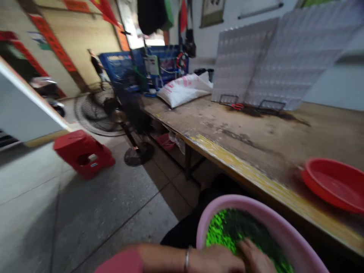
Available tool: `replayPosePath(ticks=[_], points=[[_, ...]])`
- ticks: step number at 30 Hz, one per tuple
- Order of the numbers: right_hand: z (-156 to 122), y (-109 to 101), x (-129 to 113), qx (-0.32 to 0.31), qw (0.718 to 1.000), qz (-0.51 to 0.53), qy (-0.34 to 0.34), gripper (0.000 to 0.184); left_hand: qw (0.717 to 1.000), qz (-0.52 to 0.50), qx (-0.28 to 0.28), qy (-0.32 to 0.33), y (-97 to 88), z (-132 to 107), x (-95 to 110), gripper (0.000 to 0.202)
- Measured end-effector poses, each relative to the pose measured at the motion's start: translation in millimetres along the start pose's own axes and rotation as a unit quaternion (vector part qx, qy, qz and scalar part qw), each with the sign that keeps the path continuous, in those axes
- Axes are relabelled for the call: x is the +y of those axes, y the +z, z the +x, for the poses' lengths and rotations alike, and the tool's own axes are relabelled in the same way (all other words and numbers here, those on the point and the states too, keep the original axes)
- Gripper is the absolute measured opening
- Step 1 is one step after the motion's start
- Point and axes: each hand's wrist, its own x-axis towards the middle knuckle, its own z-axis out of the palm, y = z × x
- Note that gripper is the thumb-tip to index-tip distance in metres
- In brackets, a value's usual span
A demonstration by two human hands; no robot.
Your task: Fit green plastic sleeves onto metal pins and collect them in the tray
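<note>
1. Handling of the small, bright-green loose pieces (217, 231) looks under way; how much is done or left, I cannot tell.
2. The pieces lie inside the round, pink, plastic-looking basin (201, 229), by the left hand (217, 260) and right hand (257, 259).
3. Both hands' fingers are blurred (bunched close together), so whether either grips any pieces is unclear.

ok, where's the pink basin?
Head view, bottom, right of centre: the pink basin is beside the table, with left hand and right hand in it among green pieces.
</note>
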Motion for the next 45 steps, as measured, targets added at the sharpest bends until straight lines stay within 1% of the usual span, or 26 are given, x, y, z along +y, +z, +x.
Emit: replayPosePath(ticks=[1,2,3,4,6,7,9,11,12,13,14,18,21,23,25,27,29,30,32,34,36,37,39,42,45], points=[[-4,-9,-6,-0.004,1.0,0.01,-0.006,0.019,0.998,-0.047,0.043,-0.023,-2.2,-1,1,0.026],[-7,-19,-13,0.018,0.999,0.031,-0.01,0.02,0.99,-0.106,0.089,-0.039,-5.9,-3,3,0.026],[-9,-28,-21,0.03,0.997,0.064,-0.005,0.019,0.978,-0.17,0.114,-0.046,-10.9,-3,4,0.023],[-10,-37,-28,0.052,0.993,0.101,0.016,0.019,0.964,-0.228,0.121,-0.055,-16.5,-3,5,0.019],[-10,-49,-36,0.073,0.975,0.193,0.084,0.016,0.932,-0.334,0.113,-0.084,-26.8,1,4,0.013],[-10,-53,-38,0.072,0.958,0.256,0.11,0.013,0.908,-0.391,0.103,-0.106,-30.3,5,3,0.015],[-13,-58,-38,0.082,0.912,0.371,0.155,0.01,0.842,-0.513,0.08,-0.148,-33.1,11,3,0.025],[-20,-60,-38,0.099,0.872,0.444,0.182,0.013,0.777,-0.6,0.055,-0.18,-32.3,15,4,0.035],[-24,-60,-39,0.107,0.859,0.462,0.192,0.015,0.755,-0.626,0.045,-0.19,-31.5,16,6,0.038],[-28,-59,-40,0.113,0.852,0.471,0.199,0.016,0.742,-0.64,0.038,-0.196,-30.7,18,7,0.04],[-32,-59,-42,0.117,0.847,0.476,0.204,0.016,0.735,-0.647,0.033,-0.2,-30.2,19,8,0.041],[-43,-52,-48,0.132,0.842,0.478,0.214,0.015,0.732,-0.653,0.02,-0.192,-29.7,25,10,0.04],[-49,-45,-48,0.147,0.84,0.474,0.219,0.013,0.734,-0.656,-0.002,-0.175,-28.7,29,10,0.038],[-51,-42,-46,0.145,0.846,0.465,0.216,0.012,0.742,-0.65,-0.017,-0.164,-27.2,29,11,0.036],[-52,-40,-43,0.138,0.859,0.447,0.207,0.01,0.755,-0.636,-0.018,-0.158,-25.2,29,12,0.033],[-51,-39,-41,0.131,0.878,0.419,0.192,0.008,0.774,-0.614,0.003,-0.156,-22.9,27,14,0.03],[-49,-37,-39,0.126,0.892,0.397,0.174,0.007,0.804,-0.574,0.045,-0.147,-20.8,25,15,0.028],[-48,-36,-39,0.125,0.893,0.398,0.169,0.007,0.822,-0.548,0.07,-0.14,-20.0,24,16,0.027],[-45,-35,-39,0.121,0.88,0.428,0.169,0.008,0.853,-0.493,0.116,-0.122,-19.5,22,18,0.025],[-42,-34,-38,0.113,0.856,0.472,0.176,0.012,0.872,-0.457,0.139,-0.109,-20.4,20,20,0.024],[-40,-35,-38,0.104,0.841,0.5,0.177,0.015,0.879,-0.442,0.143,-0.106,-21.6,19,22,0.024],[-39,-35,-37,0.102,0.84,0.502,0.178,0.017,0.88,-0.44,0.145,-0.109,-22.1,18,23,0.025],[-38,-35,-36,0.1,0.849,0.486,0.181,0.02,0.878,-0.437,0.158,-0.116,-22.5,15,22,0.025],[-35,-34,-36,0.053,0.869,0.459,0.177,0.024,0.876,-0.432,0.181,-0.119,-21.9,12,21,0.026],[-32,-31,-38,0.019,0.871,0.462,0.166,0.032,0.883,-0.413,0.194,-0.114,-21.6,8,22,0.026]])
